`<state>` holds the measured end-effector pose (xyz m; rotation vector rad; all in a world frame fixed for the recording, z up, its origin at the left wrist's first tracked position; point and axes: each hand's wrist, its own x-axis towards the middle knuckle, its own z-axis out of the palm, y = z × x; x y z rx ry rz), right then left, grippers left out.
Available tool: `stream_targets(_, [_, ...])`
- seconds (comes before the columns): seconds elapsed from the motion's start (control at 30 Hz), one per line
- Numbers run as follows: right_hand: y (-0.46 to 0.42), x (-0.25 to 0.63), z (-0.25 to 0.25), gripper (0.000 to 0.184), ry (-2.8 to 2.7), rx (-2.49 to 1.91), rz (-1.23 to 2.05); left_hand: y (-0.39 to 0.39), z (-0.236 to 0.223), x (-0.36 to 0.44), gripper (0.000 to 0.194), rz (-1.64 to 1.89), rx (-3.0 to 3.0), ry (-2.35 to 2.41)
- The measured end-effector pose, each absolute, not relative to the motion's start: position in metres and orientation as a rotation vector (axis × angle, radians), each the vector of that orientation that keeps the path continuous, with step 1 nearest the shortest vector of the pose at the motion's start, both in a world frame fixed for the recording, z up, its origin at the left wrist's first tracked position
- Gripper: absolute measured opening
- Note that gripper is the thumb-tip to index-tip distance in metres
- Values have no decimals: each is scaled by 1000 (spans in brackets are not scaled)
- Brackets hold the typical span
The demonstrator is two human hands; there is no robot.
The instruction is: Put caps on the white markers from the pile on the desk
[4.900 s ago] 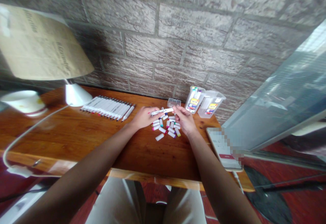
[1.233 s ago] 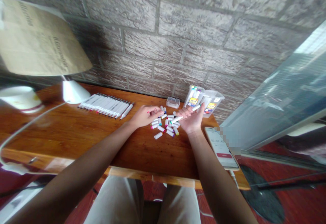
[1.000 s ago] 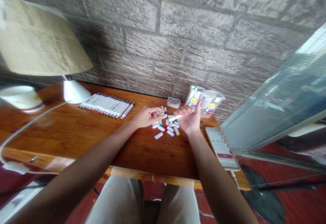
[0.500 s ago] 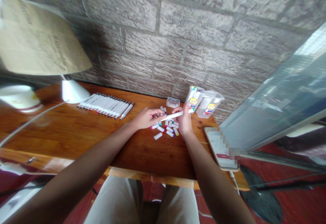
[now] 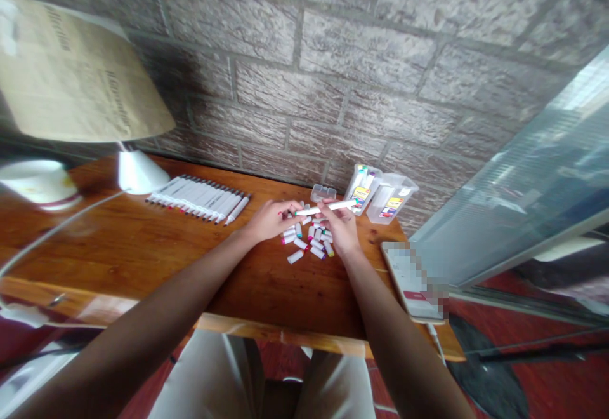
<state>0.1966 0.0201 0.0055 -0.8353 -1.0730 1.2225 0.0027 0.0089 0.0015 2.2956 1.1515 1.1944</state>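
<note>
Pinching the white marker point(image 5: 337, 206) near mid-barrel, the right hand's point(image 5: 344, 232) fingers are closed, forearm slanting inward. Left hand point(image 5: 269, 221) angles in opposite, fingers curled at the marker's other end; cannot tell their grip. Marker above capped pieces point(image 5: 295, 256) on surface point(image 5: 280, 285).

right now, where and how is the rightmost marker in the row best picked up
Probably best pinched mid-barrel from above, across its width: the marker is slim and lies flat. Lead in from its right, the open side; the other markers crowd its left.
</note>
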Motion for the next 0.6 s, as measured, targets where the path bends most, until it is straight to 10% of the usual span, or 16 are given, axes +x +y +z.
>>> stream_targets(0.6, [15,196,11,32,-1159,-928,1230,9,3,3,28,1243,2261,1153])
